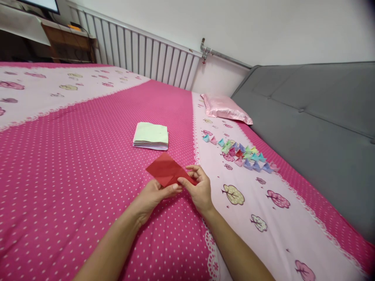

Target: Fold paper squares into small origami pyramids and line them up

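Note:
A sheet of red paper (pixel 165 168), partly folded, is held up between both hands above the bed. My left hand (pixel 155 195) grips its lower edge, thumb on top and fingers underneath. At the paper's right corner, my right hand (pixel 199 188) pinches it between thumb and fingers. The two thumbs lie close together along the near edge. Just beyond the paper lies a stack of square paper sheets (pixel 150 134), pale green on top. Off to the right stand several small folded paper boats (pixel 247 164) in blue, pink, green, red and yellow.
The bed cover (pixel 102 156) is pink with white dots and pale printed bands. A pink satin pillow (pixel 225 107) rests near the grey headboard (pixel 310 105). Behind the bed are a white radiator (pixel 140 50) and a desk (pixel 67 37) with a monitor (pixel 43 6).

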Demonstrator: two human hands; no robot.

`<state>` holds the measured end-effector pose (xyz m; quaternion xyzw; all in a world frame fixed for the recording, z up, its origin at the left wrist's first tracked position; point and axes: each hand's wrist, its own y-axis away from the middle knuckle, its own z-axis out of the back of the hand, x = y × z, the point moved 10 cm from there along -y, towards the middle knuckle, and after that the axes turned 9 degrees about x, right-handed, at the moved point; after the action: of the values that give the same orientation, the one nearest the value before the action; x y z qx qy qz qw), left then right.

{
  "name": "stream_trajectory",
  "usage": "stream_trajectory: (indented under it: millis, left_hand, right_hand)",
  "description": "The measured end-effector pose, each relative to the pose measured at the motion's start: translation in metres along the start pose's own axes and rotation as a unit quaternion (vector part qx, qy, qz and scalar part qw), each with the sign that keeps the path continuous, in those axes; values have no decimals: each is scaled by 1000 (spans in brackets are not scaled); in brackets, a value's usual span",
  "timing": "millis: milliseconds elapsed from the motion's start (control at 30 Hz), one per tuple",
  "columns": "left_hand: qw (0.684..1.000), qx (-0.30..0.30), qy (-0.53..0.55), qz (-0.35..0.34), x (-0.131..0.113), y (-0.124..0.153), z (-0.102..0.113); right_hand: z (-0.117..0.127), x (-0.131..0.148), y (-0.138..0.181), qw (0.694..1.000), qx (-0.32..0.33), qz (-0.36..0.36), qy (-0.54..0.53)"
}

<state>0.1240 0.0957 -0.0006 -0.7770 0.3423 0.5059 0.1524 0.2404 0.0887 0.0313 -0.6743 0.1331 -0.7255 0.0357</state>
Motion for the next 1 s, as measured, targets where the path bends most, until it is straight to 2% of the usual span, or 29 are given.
stream_trajectory:
  millis: [133, 233, 467, 800, 1000]
  left_hand:
    - [998, -62, 21, 0, 3, -2, 15]
    - [996, -75, 40, -8, 2, -1, 18]
    - [991, -123, 35, -31, -5, 3, 29]
    - [983, -156, 22, -99, -16, 3, 34]
    - [980, -164, 47, -99, -15, 4, 36]
  right_hand:
    - [-7, -5, -1, 998, 31, -17, -43]
    - [-14, -14, -2, 993, 60, -41, -89]
    - [-20, -28, -2, 981, 69, -96, -157]
    - [-32, -39, 4, 962, 130, -149, -186]
    - [-35, -39, 5, 960, 149, -149, -183]
